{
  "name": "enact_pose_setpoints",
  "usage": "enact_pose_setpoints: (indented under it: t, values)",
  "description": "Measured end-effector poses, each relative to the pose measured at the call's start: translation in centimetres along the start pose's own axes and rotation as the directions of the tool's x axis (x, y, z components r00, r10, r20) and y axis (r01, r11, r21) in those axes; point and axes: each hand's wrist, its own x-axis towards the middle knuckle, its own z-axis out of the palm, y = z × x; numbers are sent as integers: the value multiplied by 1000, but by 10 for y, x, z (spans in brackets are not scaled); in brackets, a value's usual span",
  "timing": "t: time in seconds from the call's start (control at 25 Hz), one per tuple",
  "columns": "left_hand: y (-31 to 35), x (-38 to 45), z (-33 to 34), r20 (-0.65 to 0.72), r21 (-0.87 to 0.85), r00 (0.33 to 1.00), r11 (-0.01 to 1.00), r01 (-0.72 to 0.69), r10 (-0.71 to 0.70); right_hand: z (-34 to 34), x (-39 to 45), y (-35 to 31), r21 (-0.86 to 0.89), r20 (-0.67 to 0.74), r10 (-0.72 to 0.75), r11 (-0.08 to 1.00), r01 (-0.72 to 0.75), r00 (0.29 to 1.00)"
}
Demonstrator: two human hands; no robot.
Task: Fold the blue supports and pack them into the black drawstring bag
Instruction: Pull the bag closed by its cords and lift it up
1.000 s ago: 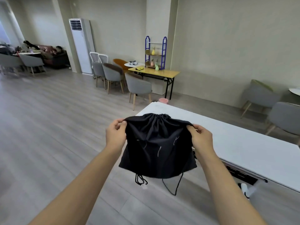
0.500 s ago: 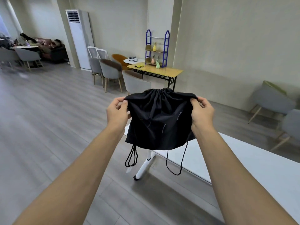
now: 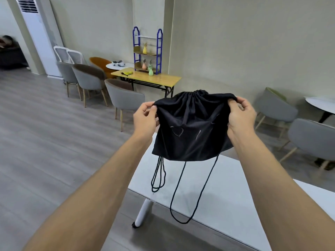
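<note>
Both arms are out front and the black drawstring bag (image 3: 192,127) is up in the air between the hands, hanging above the near corner of the white table (image 3: 213,194). The left hand (image 3: 146,119) pinches the gathered top edge at nine o'clock of the bag; the right hand (image 3: 242,115) has fingers curled round the same edge at three o'clock. The mouth is bunched tight in the middle. Two black cords (image 3: 192,192) dangle from the bottom at six o'clock, loops hanging free over the tabletop. Grey chairs (image 3: 125,96) sit off at ten o'clock.
</note>
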Motion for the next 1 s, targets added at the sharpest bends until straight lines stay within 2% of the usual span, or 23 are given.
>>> enact_pose_setpoints:
  t: [0.32, 0.4, 0.48, 0.56, 0.68, 0.84, 1.0]
  values:
    - [-1, 78, 55, 79, -115, 997, 993, 31, -22, 40, 60, -21, 22, -14, -132, 991, 132, 991]
    - [-13, 90, 56, 75, -41, 997, 999, 4, -1, 36, 60, -13, -21, -26, -180, 984, 179, 983]
    - [-40, 100, 47, 71, 61, 997, 998, -34, 30, 19, 55, 10, -140, -21, -206, 969, 201, 978]
    - [-74, 105, 31, 65, 158, 998, 987, -32, 22, -7, 46, 45, -299, -11, -172, 941, 160, 985]
    - [-131, 109, 12, 33, 350, 999, 936, 23, -37, -47, 40, 110, -460, -12, -38, 888, 29, 999]
    - [-198, 117, 2, -36, 568, 993, 816, 110, -108, -80, 57, 184, -586, -104, 165, 787, -195, 981]
    - [-263, 138, 10, -113, 686, 973, 693, 221, -199, -93, 88, 256, -642, -163, 270, 701, -310, 949]
